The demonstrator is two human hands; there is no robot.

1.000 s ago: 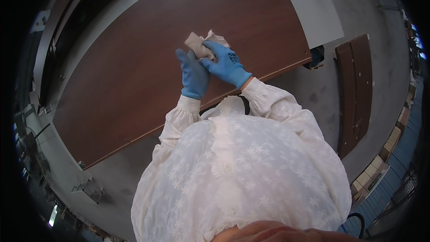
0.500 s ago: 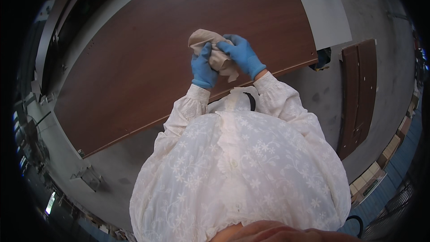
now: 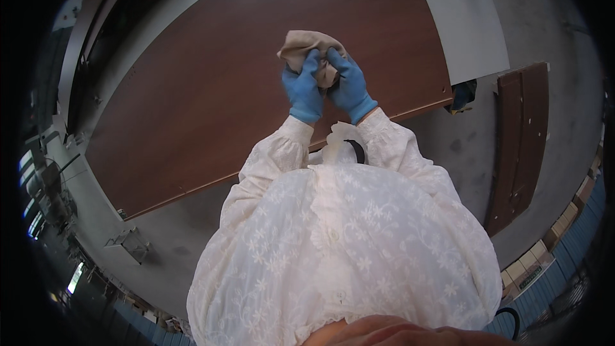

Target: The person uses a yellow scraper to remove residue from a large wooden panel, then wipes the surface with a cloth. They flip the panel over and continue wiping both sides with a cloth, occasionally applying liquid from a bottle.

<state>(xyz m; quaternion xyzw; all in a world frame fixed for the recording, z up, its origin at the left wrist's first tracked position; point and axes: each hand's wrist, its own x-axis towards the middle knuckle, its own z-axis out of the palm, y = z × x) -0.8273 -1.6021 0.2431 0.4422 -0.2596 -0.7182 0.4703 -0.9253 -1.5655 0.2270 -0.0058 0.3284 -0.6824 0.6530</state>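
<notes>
Between my two blue-gloved hands is a crumpled beige cloth (image 3: 306,45), held above a large reddish-brown panel (image 3: 211,102). My left hand (image 3: 302,90) grips its near left side, thumb pressed on the fabric. On the right side, my right hand (image 3: 351,86) is closed on the same cloth, its thumb close to the left one. Part of the cloth sticks up beyond the fingertips; some fingers are hidden beneath it. The panel lies flat, with small holes near its corners.
A narrower brown panel (image 3: 522,147) with grooves lies on the grey floor at the right. A pale board (image 3: 471,25) shows under the large panel's right end. Stacked boxes (image 3: 528,263) line the far right rim. A small metal frame (image 3: 130,245) stands at lower left.
Both hands have come closer together and the cloth has been turned and bunched between them. Its loose end that hung down near my right wrist is now gathered up.
</notes>
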